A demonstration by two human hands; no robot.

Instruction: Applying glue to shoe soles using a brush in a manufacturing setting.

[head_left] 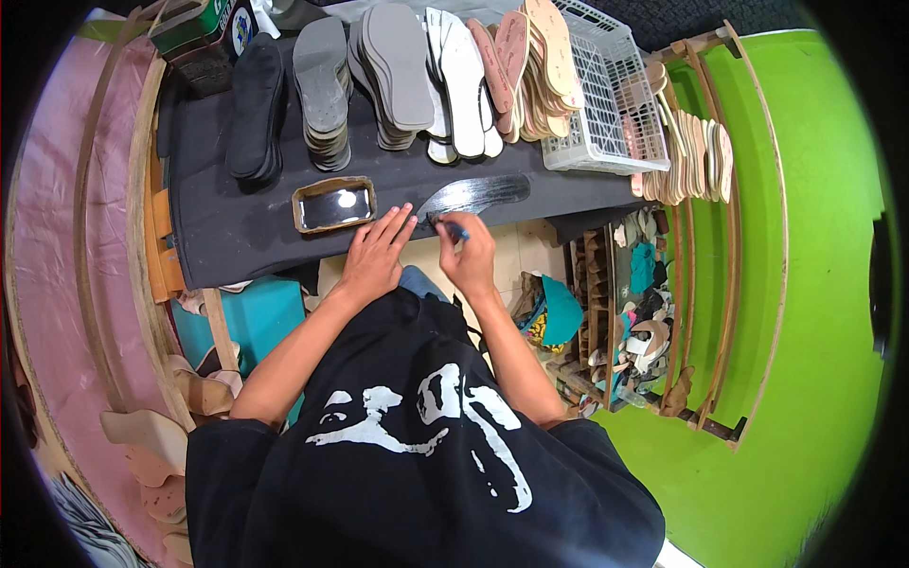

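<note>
A black insole (478, 193) with a wet, glossy surface lies flat on the dark-covered table (256, 248). My right hand (469, 257) is closed around a small blue-handled tool (456, 231), held against the near left end of the insole; its working end is hidden by the fingers. Close to that same end, my left hand (377, 254) rests with fingers stretched out at the table's front edge. To its left sits a shallow rectangular container (299, 210) with a brownish rim and a shiny dark liquid inside.
Along the back stand stacks of black insoles (257, 109), grey insoles (398, 66), white insoles (461, 85) and beige insoles (552, 57). A white plastic basket (606, 156) is at the back right, a dark green tin (194, 47) at the back left. A wooden rack (734, 312) flanks the right side.
</note>
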